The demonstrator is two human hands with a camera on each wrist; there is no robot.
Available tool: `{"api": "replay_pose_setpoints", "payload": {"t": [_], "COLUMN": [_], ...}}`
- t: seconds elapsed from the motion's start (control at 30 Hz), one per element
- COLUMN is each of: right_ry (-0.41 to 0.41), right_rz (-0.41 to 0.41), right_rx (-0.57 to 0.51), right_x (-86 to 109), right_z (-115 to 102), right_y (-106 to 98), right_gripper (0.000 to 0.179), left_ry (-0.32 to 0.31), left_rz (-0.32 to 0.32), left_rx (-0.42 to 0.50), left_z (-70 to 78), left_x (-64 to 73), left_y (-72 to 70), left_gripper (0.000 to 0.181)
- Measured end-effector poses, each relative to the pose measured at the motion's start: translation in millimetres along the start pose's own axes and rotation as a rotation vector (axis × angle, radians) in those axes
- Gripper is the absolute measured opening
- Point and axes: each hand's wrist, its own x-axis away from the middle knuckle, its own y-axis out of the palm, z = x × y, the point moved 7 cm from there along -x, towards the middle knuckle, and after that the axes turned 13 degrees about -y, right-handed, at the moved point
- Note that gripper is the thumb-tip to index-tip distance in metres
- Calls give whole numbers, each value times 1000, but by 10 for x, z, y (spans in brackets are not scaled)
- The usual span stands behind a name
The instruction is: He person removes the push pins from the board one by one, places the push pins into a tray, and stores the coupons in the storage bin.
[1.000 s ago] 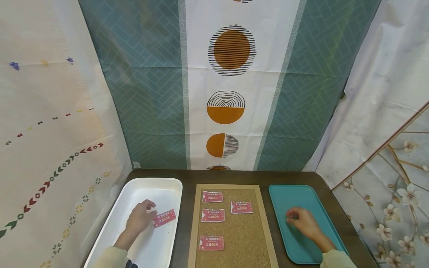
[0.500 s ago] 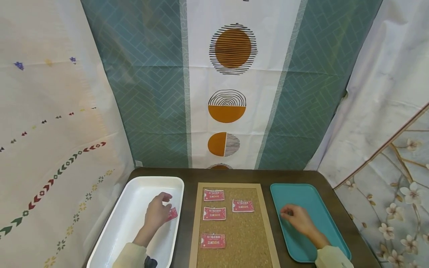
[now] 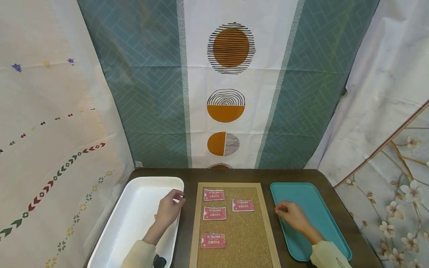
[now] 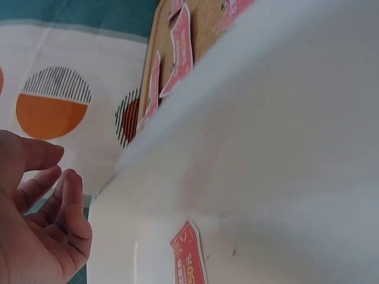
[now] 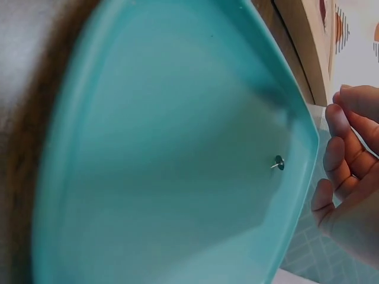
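Note:
Over the right rim of the white tray (image 3: 139, 208) hovers my left hand (image 3: 167, 210), fingers loosely bent, thumb apart from the fingertips and nothing between them in the left wrist view. Below it a pink coupon (image 4: 189, 257) lies in that tray; the hand hides it in the head view. My right hand (image 3: 295, 216) is over the left edge of the teal tray (image 3: 316, 238), its thumb and forefinger tips close together. I cannot tell whether something small is between them. A thumbtack (image 5: 279, 162) lies in the teal tray, close to this hand.
Between the trays lies a wood-framed cork board (image 3: 244, 234) with several pink coupons pinned to it, among them a lower-left coupon (image 3: 213, 241) and an upper-right coupon (image 3: 242, 205). All stand on a dark brown table (image 3: 234, 175), with patterned curtains (image 3: 154, 93) behind and beside it.
My left hand has moved right across the white tray, over the coupon, to the tray's right rim. My right hand has shifted left and slightly up, towards the cork board.

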Motion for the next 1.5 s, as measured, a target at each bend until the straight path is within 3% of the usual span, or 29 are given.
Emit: {"api": "replay_pose_setpoints", "payload": {"t": [0.77,1.0,1.5], "right_ry": [24,-23,-24], "right_rz": [-16,-20,-9], "right_rx": [-26,-25,113], "right_x": [-301,-382,-524], "right_z": [-217,-250,-409], "right_y": [223,270,404], "right_gripper": [6,4,6], "left_ry": [99,123,136], "left_rz": [-116,-150,-248], "left_rx": [-14,-19,-44], "left_z": [378,424,488], "left_x": [53,99,147], "left_y": [443,581,869], "left_gripper": [20,21,28]}}
